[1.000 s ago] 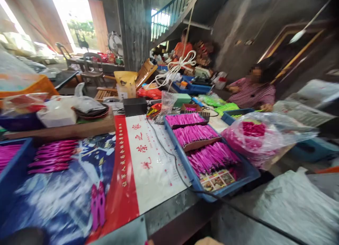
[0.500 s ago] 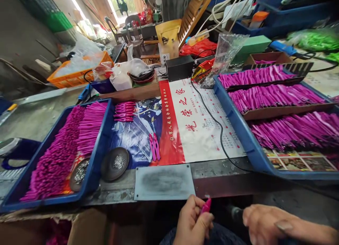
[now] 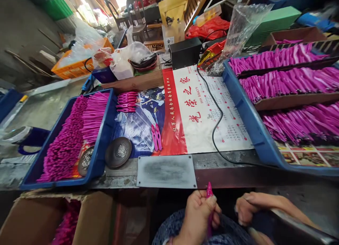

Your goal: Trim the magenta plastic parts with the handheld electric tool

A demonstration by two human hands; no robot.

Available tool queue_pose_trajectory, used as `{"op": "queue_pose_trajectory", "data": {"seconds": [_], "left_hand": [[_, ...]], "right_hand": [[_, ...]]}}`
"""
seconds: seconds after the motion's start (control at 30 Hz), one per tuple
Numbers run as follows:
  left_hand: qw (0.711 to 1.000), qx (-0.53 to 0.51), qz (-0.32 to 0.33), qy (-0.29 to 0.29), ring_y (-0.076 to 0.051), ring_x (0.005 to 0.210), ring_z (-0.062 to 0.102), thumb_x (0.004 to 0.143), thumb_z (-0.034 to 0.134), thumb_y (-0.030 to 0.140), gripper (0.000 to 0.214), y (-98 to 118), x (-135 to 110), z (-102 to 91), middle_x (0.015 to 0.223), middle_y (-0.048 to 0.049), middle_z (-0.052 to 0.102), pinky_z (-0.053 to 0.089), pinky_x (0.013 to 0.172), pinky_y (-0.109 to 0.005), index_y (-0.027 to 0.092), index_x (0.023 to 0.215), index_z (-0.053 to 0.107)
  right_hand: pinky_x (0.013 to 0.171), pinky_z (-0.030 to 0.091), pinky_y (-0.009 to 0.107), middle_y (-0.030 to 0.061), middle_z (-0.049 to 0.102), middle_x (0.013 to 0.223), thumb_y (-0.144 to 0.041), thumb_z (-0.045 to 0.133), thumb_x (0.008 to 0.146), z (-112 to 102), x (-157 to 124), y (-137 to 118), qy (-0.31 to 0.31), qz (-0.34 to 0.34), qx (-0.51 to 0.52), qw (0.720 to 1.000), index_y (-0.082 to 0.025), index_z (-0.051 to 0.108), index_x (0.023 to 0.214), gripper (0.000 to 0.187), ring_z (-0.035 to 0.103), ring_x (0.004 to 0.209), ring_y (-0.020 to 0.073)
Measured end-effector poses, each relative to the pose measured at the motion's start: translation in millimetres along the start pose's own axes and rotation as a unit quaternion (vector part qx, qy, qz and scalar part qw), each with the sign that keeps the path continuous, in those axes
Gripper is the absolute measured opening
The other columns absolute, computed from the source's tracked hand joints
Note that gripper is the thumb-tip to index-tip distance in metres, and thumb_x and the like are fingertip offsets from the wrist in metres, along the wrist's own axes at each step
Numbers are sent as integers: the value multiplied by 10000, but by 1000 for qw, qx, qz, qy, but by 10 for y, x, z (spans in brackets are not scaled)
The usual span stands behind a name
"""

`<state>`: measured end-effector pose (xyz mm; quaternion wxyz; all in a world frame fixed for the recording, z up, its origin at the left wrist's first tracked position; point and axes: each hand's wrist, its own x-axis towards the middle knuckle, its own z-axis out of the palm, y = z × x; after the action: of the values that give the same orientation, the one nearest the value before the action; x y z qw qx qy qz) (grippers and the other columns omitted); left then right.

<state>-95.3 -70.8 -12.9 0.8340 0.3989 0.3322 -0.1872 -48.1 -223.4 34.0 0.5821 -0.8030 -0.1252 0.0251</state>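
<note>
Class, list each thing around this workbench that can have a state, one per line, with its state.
left hand: closed on pink piece
right hand: curled at dark object, grip unclear
left tray: holding stacked pink pieces
right tray: holding pink rows
round dish: holding metal bits
cardboard box: open
metal plate: flat, smudged
poster: flat, cable across it

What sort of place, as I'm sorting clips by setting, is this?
Probably a small assembly workshop: rows of slim magenta plastic pieces in a blue rectangular plastic tray, a round dark dish of tiny silvery parts.
</note>
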Motion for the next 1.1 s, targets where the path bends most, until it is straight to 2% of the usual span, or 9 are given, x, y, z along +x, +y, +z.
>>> {"op": "queue_pose_trajectory", "data": {"seconds": [0.1, 0.2, 0.37, 0.5, 0.63, 0.7, 0.83, 1.03, 1.1], "left_hand": [[1000, -8, -8, 16, -24, 346, 418, 552, 836, 671, 645, 23, 12, 54, 544, 22, 589, 321, 341, -134, 134, 767, 551], [1000, -25, -15, 3, -42, 336, 430, 551, 825, 686, 654, 6, 43, 88, 494, 22, 561, 322, 322, -137, 113, 769, 597], [999, -30, -32, -12, -76, 304, 453, 585, 766, 736, 668, -39, 80, 113, 436, 3, 548, 323, 296, -156, 97, 741, 647], [1000, -12, -22, -9, -60, 267, 393, 588, 719, 784, 672, -22, 80, 130, 377, 14, 482, 235, 275, -167, 126, 556, 590], [999, -7, -29, 15, -36, 260, 303, 525, 743, 799, 671, 10, 68, 137, 370, 55, 426, 168, 282, -193, 166, 519, 522], [999, -11, -38, 12, -36, 258, 275, 510, 718, 833, 689, 12, 66, 131, 349, 62, 398, 164, 290, -205, 178, 514, 507], [998, -14, -55, 4, -37, 246, 227, 523, 550, 954, 766, 1, 79, 118, 299, 65, 337, 143, 301, -216, 191, 489, 487], [997, -39, -61, 14, -29, 253, 210, 453, 587, 957, 770, -4, 101, 153, 309, 83, 308, 119, 303, -217, 201, 473, 443], [997, -44, -57, 20, -33, 255, 227, 453, 613, 940, 760, -1, 94, 160, 319, 82, 334, 127, 301, -220, 196, 498, 464]], "right_hand": [[571, 590, 229, -11, 654, 740, -320, 683, 878, -9, 55, -27, -29, -11, -23, 999, -316, 597, 1058, 199, 668, 597, 193], [634, 588, 158, -31, 682, 805, -296, 690, 881, 25, 157, -8, -79, -17, -42, 996, -286, 594, 1085, 226, 691, 653, 159], [601, 613, 192, 24, 734, 863, -379, 717, 847, 71, 349, 15, -109, 62, 31, 992, -219, 668, 985, 217, 723, 705, 216], [547, 588, 227, 33, 715, 785, -373, 658, 876, 98, 444, 35, -195, 100, 41, 975, -201, 651, 982, 202, 718, 848, 269], [539, 513, 234, -27, 648, 713, -337, 596, 864, 140, 509, 84, -266, 119, -35, 956, -222, 605, 892, 119, 656, 659, 198], [556, 507, 229, -35, 644, 736, -333, 577, 863, 153, 529, 103, -273, 122, -50, 953, -230, 606, 884, 109, 651, 681, 194], [632, 532, 234, -14, 664, 844, -367, 577, 892, 138, 511, 144, -268, 123, -50, 954, -238, 620, 929, 141, 676, 853, 225], [603, 555, 223, -2, 673, 859, -355, 598, 898, 118, 461, 171, -271, 127, -67, 952, -244, 608, 958, 127, 685, 932, 250], [583, 572, 211, 0, 693, 862, -386, 621, 893, 92, 431, 163, -250, 116, -72, 959, -250, 625, 976, 159, 700, 913, 249]]}}
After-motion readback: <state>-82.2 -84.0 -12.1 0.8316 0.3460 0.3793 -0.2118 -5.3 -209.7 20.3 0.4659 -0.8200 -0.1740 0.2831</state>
